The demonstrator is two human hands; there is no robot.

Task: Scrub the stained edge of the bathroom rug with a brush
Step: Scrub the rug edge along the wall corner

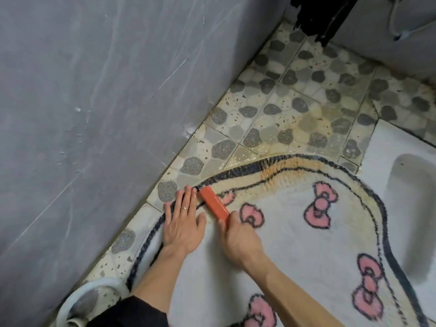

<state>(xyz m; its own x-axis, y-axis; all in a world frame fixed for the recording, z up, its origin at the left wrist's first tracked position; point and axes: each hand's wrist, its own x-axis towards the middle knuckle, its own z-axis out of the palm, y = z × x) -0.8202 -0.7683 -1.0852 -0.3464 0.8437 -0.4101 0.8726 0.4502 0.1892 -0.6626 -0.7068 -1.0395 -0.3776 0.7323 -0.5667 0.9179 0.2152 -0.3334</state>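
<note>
The right hand (pixel 238 239) curls round the near end of the orange brush (pixel 214 204), which lies on the rug (pixel 295 256) with its far end at the black border. Just left of that grip the left hand (pixel 182 223) lies flat on the rug's edge — fingers straight. Beyond the grip, to its right, the border shows an orange-brown stain (pixel 271 172) — then pebble tiles (pixel 271 119).

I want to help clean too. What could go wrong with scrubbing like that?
The orange brush in the right hand works right beside the left hand pressing the rug, so bristles could scrape it. The brownish stain lies farther along the rug's edge and might get missed.
</note>
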